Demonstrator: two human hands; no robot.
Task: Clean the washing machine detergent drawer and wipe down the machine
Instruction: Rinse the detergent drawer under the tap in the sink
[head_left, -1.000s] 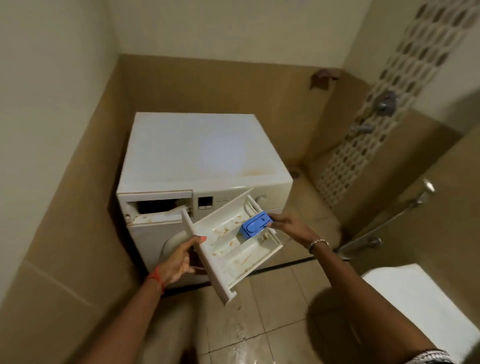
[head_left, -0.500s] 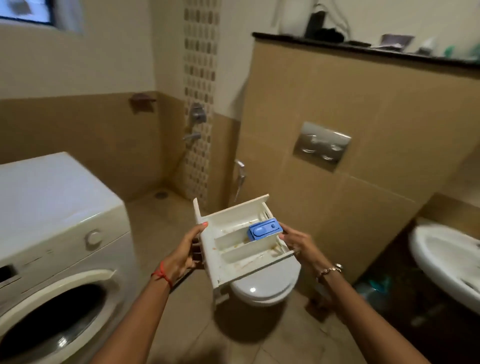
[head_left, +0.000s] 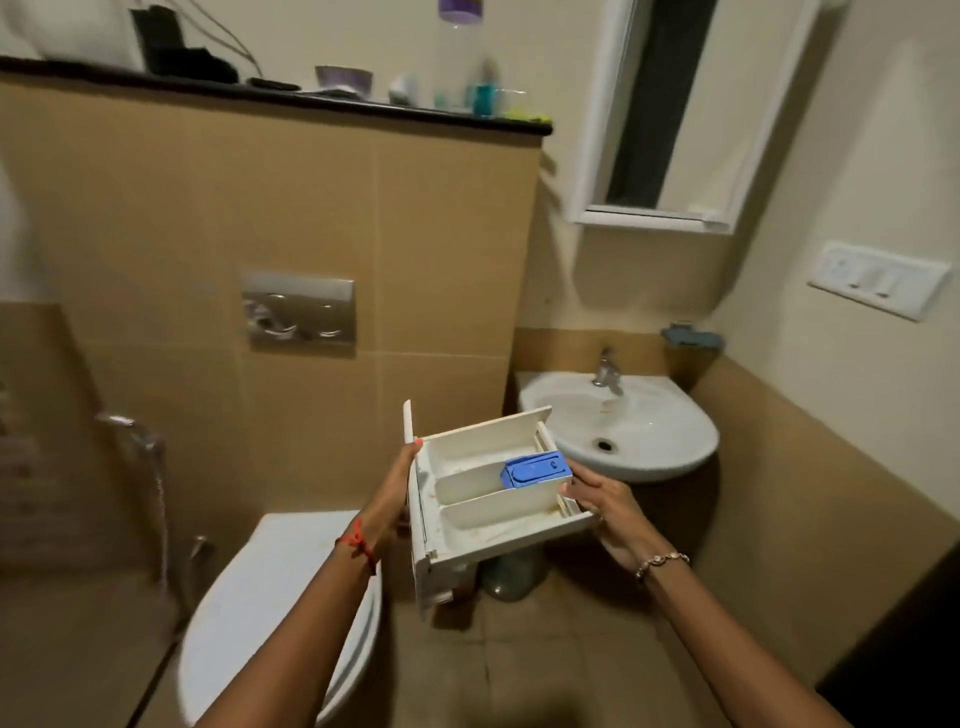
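I hold the white detergent drawer (head_left: 483, 514) in the air with both hands, in front of the washbasin. It has stained compartments and a blue insert (head_left: 537, 469) in its far right corner. My left hand (head_left: 392, 501) grips the drawer's front panel on the left. My right hand (head_left: 602, 506) holds its rear end on the right. The washing machine is out of view.
A white washbasin (head_left: 670, 441) with a tap (head_left: 607, 371) stands just beyond the drawer. A closed toilet (head_left: 270, 597) is at lower left, with a hand shower (head_left: 140, 436) on the tiled wall. A ledge (head_left: 363, 104) with bottles runs above.
I have turned right, away from the washing machine, carrying the drawer. The machine has left the view and the washbasin is now straight ahead. Both hands keep their hold.
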